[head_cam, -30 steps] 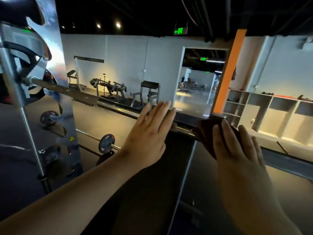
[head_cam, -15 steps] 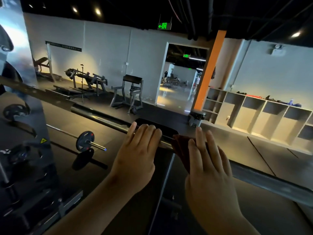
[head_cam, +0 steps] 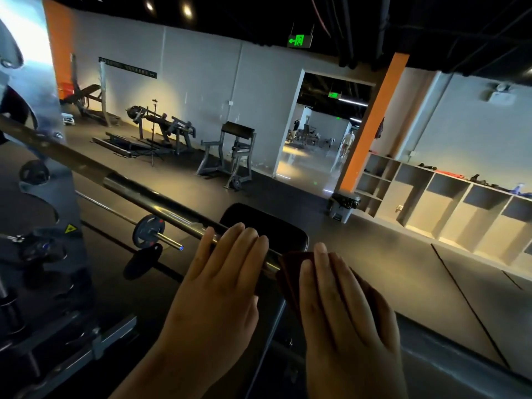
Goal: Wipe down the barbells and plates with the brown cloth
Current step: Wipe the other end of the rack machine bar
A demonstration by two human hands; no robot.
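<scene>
Orange pillar (head_cam: 372,125) stands beside open cubby shelves (head_cam: 408,197).

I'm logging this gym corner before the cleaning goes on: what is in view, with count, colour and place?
barbell: one, steel, racked, running from upper left to lower right under both hands
cloth: one, brown, on the barbell under the right hand
small barbell: one, steel with a dark plate, low at left
bench pad: one, black, below the barbell
machines: several, grey and black, along the back wall
pillar: one, orange, beside the doorway
shelves: one row, pale, right wall
bin: one, grey, at the pillar's foot
exit signs: two, green, ceiling and doorway
left hand: flat on the barbell
right hand: flat on the cloth
</scene>
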